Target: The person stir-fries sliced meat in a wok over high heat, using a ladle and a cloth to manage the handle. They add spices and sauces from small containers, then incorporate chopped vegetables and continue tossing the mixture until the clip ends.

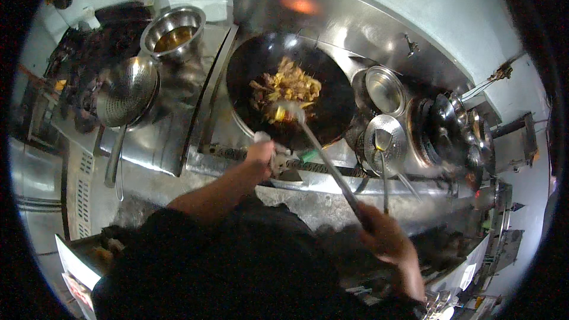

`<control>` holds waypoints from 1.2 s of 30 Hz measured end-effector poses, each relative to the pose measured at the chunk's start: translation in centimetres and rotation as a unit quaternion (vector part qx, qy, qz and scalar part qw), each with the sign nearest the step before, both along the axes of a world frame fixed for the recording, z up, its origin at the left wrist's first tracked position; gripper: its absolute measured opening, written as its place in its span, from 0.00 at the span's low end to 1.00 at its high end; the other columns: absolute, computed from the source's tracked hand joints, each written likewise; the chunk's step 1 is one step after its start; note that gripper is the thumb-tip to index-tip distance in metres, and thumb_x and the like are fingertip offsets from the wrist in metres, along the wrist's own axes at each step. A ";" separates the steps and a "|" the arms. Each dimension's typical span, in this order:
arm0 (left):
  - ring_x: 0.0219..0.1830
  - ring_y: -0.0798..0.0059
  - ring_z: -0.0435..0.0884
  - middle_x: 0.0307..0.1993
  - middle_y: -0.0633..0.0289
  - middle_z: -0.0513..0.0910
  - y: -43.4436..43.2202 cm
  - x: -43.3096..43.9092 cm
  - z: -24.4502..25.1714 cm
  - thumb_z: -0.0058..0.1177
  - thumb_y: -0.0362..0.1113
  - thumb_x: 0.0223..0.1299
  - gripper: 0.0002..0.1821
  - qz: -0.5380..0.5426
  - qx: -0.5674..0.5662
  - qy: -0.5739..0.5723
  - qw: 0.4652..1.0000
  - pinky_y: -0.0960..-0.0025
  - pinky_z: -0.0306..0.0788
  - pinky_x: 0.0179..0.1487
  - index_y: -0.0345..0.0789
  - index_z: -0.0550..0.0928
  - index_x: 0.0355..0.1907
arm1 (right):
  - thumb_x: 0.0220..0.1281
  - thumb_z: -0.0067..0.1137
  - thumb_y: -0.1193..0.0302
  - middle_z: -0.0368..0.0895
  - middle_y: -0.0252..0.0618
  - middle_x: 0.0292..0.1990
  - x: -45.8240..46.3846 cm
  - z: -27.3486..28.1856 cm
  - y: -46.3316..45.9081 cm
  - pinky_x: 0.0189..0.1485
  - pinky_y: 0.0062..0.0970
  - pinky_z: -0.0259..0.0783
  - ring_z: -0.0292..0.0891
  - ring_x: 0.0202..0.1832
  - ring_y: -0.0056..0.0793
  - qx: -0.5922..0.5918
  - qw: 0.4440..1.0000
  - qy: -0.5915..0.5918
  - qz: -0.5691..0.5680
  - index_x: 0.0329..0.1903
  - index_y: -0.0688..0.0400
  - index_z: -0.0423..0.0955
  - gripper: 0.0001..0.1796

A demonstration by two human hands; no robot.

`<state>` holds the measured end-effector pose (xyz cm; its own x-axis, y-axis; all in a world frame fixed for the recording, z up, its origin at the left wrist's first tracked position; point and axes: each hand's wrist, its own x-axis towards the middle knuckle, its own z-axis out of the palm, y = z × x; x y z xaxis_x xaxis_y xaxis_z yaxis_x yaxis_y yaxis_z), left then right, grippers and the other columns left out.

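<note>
A large black wok (338,84) rests on the range, with browned, yellowish chopped food (289,82) heaped in its middle. My left hand (261,155) grips the wok's near rim through a pale cloth (275,160). In my right hand (389,235) is the dark handle of a long-handled wok ladle (324,158). Its blurred metal head reaches into the wok at the near edge of the food.
A steel pot of brownish liquid (175,38) and a perforated strainer (129,93) stand on the left. To the right are a lidded-looking steel pot (386,90), another strainer (393,135) holding a smaller ladle (383,140), and stacked dark woks (440,129). A steel splashback (351,18) rises behind.
</note>
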<state>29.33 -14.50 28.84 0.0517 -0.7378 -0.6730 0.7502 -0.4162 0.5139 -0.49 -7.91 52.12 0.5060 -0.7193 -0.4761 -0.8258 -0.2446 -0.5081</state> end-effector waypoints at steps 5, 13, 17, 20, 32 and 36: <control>0.28 0.63 0.82 0.34 0.54 0.81 1.1 0.0 2.7 0.51 0.40 0.59 0.12 -0.057 0.092 -0.037 0.993 0.59 0.77 0.30 0.33 0.81 0.37 | 0.57 0.56 0.75 0.80 0.59 0.45 -1.7 -3.4 -0.2 0.52 0.47 0.74 0.79 0.49 0.56 -0.056 0.997 0.026 0.047 0.66 0.51 0.64 0.31; 0.31 0.69 0.81 0.30 0.60 0.77 8.5 -1.5 -3.6 0.52 0.30 0.54 0.08 -0.052 -0.173 -0.275 0.945 0.65 0.76 0.27 0.36 0.78 0.38 | 0.63 0.44 0.75 0.75 0.57 0.33 0.8 -18.6 -1.1 0.33 0.54 0.74 0.77 0.31 0.58 -0.202 0.969 0.125 -0.065 0.73 0.41 0.54 0.35; 0.31 0.68 0.81 0.32 0.58 0.79 7.2 -0.6 -2.3 0.48 0.33 0.56 0.10 -0.037 0.018 -0.034 0.999 0.65 0.75 0.27 0.32 0.78 0.39 | 0.57 0.52 0.77 0.77 0.55 0.36 -1.1 -16.0 -0.1 0.41 0.50 0.74 0.77 0.37 0.58 -0.173 0.979 0.077 -0.070 0.71 0.44 0.58 0.37; 0.28 0.66 0.81 0.30 0.58 0.81 2.1 0.4 -2.7 0.49 0.37 0.57 0.11 -0.044 -0.015 -0.032 0.998 0.63 0.76 0.24 0.32 0.80 0.38 | 0.54 0.60 0.75 0.78 0.55 0.36 -2.5 -12.1 -0.1 0.41 0.50 0.76 0.78 0.39 0.57 -0.131 0.990 0.014 -0.052 0.71 0.41 0.57 0.41; 0.26 0.66 0.80 0.30 0.61 0.79 -2.0 -0.2 -5.8 0.53 0.49 0.65 0.17 0.022 -0.018 -0.061 0.998 0.60 0.72 0.26 0.35 0.76 0.42 | 0.54 0.60 0.74 0.80 0.57 0.42 -0.2 -12.1 -4.5 0.46 0.46 0.74 0.78 0.45 0.57 -0.107 0.977 -0.038 -0.180 0.65 0.51 0.62 0.34; 0.34 0.71 0.78 0.37 0.64 0.79 -1.4 -1.2 -6.5 0.54 0.49 0.67 0.19 0.032 -0.030 -0.080 0.996 0.62 0.73 0.37 0.34 0.76 0.49 | 0.52 0.60 0.77 0.79 0.56 0.40 5.4 -19.7 -12.0 0.42 0.43 0.73 0.77 0.40 0.51 -0.156 0.945 -0.158 -0.241 0.61 0.55 0.61 0.32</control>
<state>28.12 -15.92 22.34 0.2025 -0.7688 -0.6065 0.6805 -0.3349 0.6517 4.93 -19.86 32.41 0.1644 -0.9829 -0.0829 -0.6987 -0.0567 -0.7132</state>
